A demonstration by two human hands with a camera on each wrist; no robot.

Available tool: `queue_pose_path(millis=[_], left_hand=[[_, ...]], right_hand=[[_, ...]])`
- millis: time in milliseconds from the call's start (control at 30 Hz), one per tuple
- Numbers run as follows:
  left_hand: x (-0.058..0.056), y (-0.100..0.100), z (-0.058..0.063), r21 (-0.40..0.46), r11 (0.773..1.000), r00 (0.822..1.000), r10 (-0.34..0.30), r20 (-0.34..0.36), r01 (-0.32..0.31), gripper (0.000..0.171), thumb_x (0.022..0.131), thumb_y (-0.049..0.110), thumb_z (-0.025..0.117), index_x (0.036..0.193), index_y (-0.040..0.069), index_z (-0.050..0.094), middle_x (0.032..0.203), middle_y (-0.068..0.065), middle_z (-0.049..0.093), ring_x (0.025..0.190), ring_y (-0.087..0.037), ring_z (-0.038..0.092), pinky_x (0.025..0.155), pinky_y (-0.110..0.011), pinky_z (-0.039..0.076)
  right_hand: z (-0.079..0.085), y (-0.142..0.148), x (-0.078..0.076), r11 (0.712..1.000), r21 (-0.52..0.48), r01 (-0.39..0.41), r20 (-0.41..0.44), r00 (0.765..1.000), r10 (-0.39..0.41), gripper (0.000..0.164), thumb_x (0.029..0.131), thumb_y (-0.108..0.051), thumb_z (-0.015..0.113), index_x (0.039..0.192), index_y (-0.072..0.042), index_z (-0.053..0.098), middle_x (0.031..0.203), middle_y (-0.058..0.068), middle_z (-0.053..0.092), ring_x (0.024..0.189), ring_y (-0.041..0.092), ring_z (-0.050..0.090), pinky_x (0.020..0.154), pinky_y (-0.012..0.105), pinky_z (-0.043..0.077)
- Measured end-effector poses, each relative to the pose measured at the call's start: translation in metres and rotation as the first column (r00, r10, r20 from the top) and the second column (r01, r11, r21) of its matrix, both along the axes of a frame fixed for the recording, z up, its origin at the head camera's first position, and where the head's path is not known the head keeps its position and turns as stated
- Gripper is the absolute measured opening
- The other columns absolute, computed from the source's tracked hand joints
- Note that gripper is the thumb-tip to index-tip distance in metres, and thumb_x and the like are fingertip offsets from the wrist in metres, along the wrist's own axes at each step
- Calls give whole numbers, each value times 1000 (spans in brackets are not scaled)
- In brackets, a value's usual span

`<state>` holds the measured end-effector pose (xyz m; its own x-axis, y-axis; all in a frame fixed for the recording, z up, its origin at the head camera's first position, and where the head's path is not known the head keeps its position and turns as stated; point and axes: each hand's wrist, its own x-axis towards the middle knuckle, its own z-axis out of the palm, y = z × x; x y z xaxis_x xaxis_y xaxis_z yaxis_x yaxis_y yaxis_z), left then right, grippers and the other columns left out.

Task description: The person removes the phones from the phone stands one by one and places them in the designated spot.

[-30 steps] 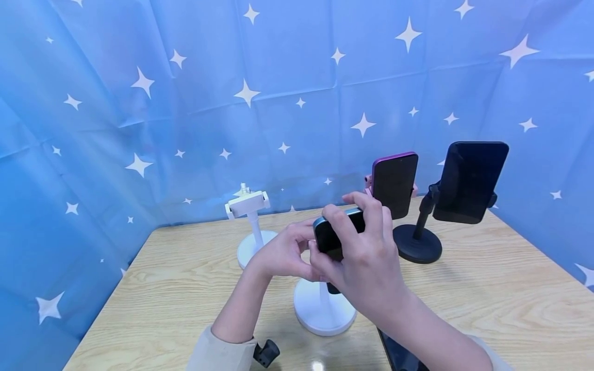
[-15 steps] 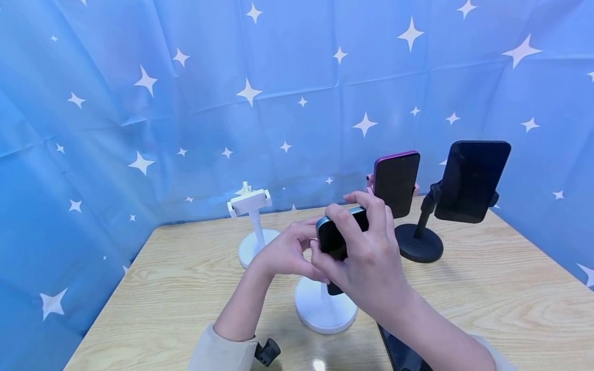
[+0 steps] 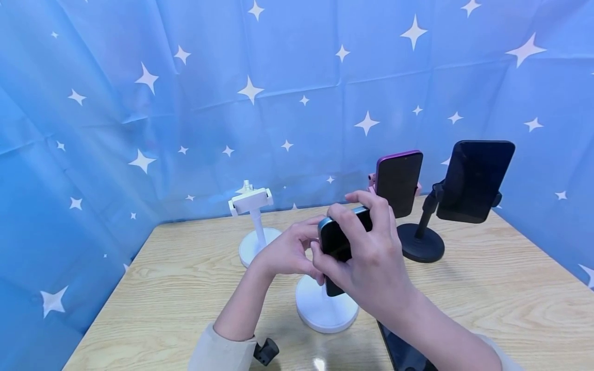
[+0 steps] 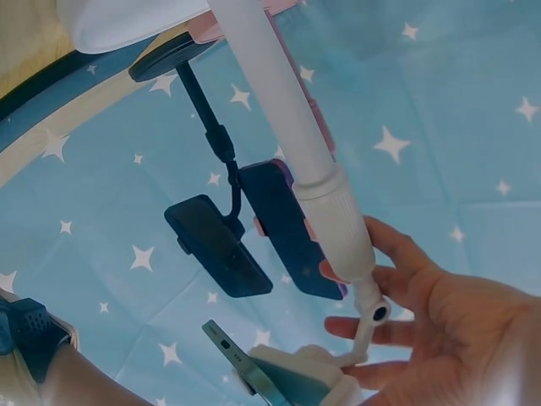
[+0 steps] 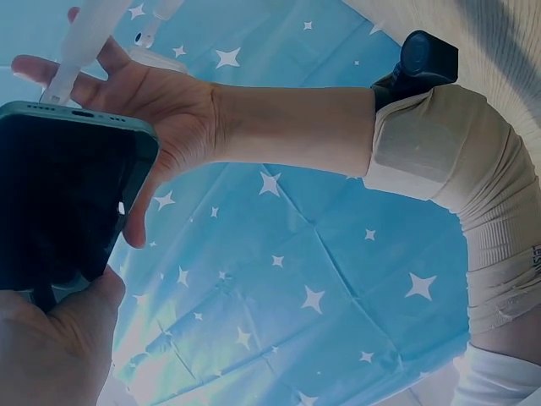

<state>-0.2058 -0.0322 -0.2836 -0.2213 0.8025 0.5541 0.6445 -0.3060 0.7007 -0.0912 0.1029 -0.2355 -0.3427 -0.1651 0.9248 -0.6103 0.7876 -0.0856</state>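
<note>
In the head view my right hand [image 3: 371, 252] grips a dark-screened phone with a light blue-green frame [image 3: 335, 241], fingers over its top edge and thumb on its near side. The phone stands tilted above the round base of a white phone stand [image 3: 327, 312]. My left hand [image 3: 290, 250] holds this stand near its holder, the thumb beside the phone's edge. In the left wrist view the left fingers [image 4: 389, 330] reach behind the stand's white neck [image 4: 338, 228], and the phone [image 4: 254, 368] sits against the white holder. The right wrist view shows the phone's screen [image 5: 63, 199] close up.
Another white stand [image 3: 250, 203] with a bare holder stands behind on the left. At the back right, a pink stand bears a purple-edged phone [image 3: 399, 183] and a black stand [image 3: 421, 242] bears a dark phone [image 3: 475, 180]. Another phone [image 3: 401, 350] lies under my right forearm.
Both hands and the phone stay almost in place. The left thumb has shifted slightly at the phone's lower edge; the whole head view has drifted a little.
</note>
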Motion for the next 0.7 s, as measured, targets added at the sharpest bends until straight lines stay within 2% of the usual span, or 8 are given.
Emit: queue_pose_path(millis=[100, 300, 467, 633, 700], left_hand=[[0, 0, 0, 7, 1000, 999, -26, 26, 26, 58, 55, -6, 79, 108, -6, 55, 108, -20, 52, 100, -21, 49, 83, -36, 48], [1, 0, -1, 3, 1000, 999, -21, 33, 21, 56, 57, -4, 77, 109, -4, 55, 110, -18, 52, 101, -20, 47, 85, -36, 47], [0, 1, -4, 20, 999, 998, -29, 49, 28, 49, 64, 5, 77, 107, -4, 56, 111, -19, 51, 102, -22, 47, 85, -36, 47], [1, -1, -7, -2, 1000, 998, 0, 62, 0, 39, 73, 3, 69, 108, -4, 55, 110, -20, 52, 105, -21, 46, 83, -35, 48], [2, -2, -8, -12, 1000, 998, 11, 62, -10, 39, 72, -2, 65, 109, -4, 55, 112, -20, 53, 108, -20, 45, 84, -35, 48]], right_hand=[[0, 1, 0, 1000, -2, -7, 7, 1000, 7, 32, 84, -31, 52, 97, -2, 54, 108, 29, 43, 105, 39, 45, 85, 60, 39], [1, 2, 1, 1000, 0, -21, 27, 999, 21, 34, 86, -35, 51, 98, -3, 53, 109, 28, 43, 106, 39, 44, 80, 59, 39], [1, 2, 2, 1000, -5, -20, 25, 999, 20, 38, 88, -40, 47, 97, -4, 53, 108, 27, 44, 105, 39, 44, 77, 57, 40], [2, 1, 1, 1000, -10, -28, 27, 999, 29, 38, 87, -39, 48, 99, -3, 53, 109, 27, 43, 106, 38, 44, 76, 56, 40], [2, 1, 1, 999, -11, -33, 35, 999, 33, 37, 86, -37, 50, 100, -3, 54, 110, 27, 43, 106, 38, 44, 75, 55, 41]])
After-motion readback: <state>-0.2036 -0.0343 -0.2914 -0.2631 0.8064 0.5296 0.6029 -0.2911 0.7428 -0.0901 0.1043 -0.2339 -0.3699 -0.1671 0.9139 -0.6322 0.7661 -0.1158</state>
